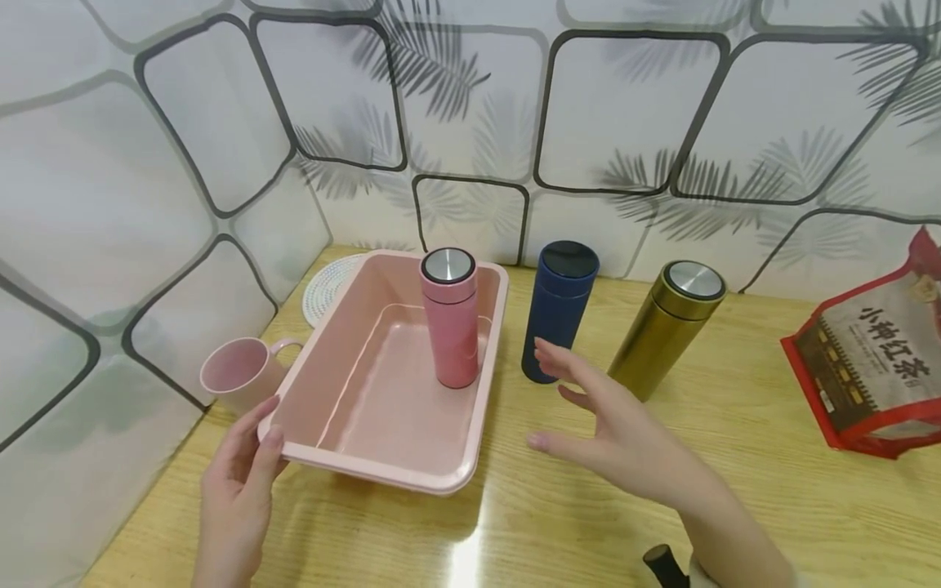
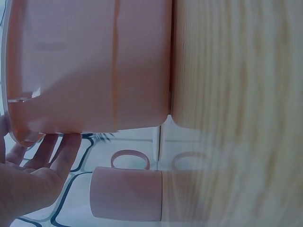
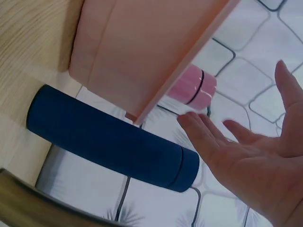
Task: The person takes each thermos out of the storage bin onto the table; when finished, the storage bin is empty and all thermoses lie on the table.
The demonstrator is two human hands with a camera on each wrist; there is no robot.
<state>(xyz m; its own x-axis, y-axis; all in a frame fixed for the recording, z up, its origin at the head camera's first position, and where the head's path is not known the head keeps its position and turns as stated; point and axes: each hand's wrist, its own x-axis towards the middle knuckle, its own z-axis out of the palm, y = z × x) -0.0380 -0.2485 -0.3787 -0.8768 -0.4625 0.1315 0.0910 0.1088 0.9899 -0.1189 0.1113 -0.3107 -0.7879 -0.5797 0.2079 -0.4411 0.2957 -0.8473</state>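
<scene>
My left hand [image 1: 238, 482] grips the near left corner of a pink plastic basin [image 1: 367, 474], its thumb on the rim and fingers against the outside. Inside the basin, at its right wall, stands a pink thermos [image 1: 452, 335] with a silver-topped lid. My right hand [image 1: 613, 433] is empty, with thumb and fingers spread apart, in front of a dark blue thermos [image 1: 556, 310]. In the right wrist view the fingertips appear near the lid end of the blue thermos [image 3: 109, 135]. A gold thermos [image 1: 662, 335] stands just beyond the right hand.
A pink mug [image 1: 238, 371] stands left of the basin, its handle towards it. Behind them lies a round white mat [image 1: 327, 286]. A red-edged tea bag [image 1: 875, 359] stands at the far right of the wooden table [image 1: 735, 474]. Patterned wall covering closes off the back and left.
</scene>
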